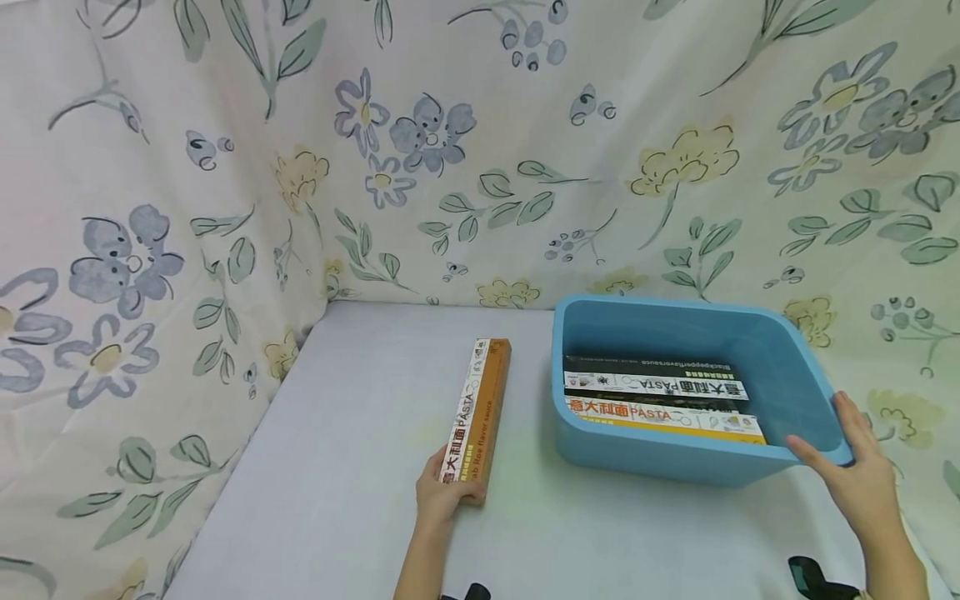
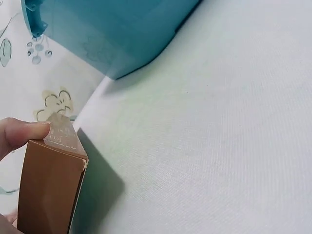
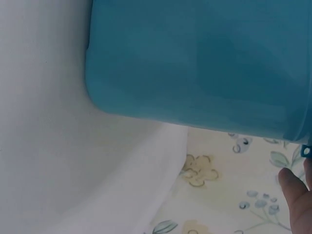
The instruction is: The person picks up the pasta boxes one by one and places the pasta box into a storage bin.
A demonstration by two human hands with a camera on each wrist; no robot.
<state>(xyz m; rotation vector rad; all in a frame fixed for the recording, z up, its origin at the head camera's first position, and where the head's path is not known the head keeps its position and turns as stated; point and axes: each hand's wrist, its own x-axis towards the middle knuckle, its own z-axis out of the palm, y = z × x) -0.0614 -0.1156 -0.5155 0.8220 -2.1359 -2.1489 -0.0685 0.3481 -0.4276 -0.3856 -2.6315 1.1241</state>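
My left hand (image 1: 441,500) grips the near end of a long brown-and-white pasta box (image 1: 486,408), which points away from me to the left of the blue plastic bin (image 1: 645,454). In the left wrist view the thumb presses on the edge of the box's brown end (image 2: 48,187). At the bin's near right corner, my right hand (image 1: 862,475) holds the rim, thumb over the top edge. Inside the bin, toward its left, lie a yellow-and-white pasta box (image 1: 660,417) and a black-and-white pasta box (image 1: 652,384) behind it.
A white cloth covers the table (image 1: 337,433). Behind it and along the left hangs a flower-patterned curtain (image 1: 480,233), close behind the bin's far side. Dark wrist-worn gear (image 1: 817,579) shows at the bottom edge near my right forearm.
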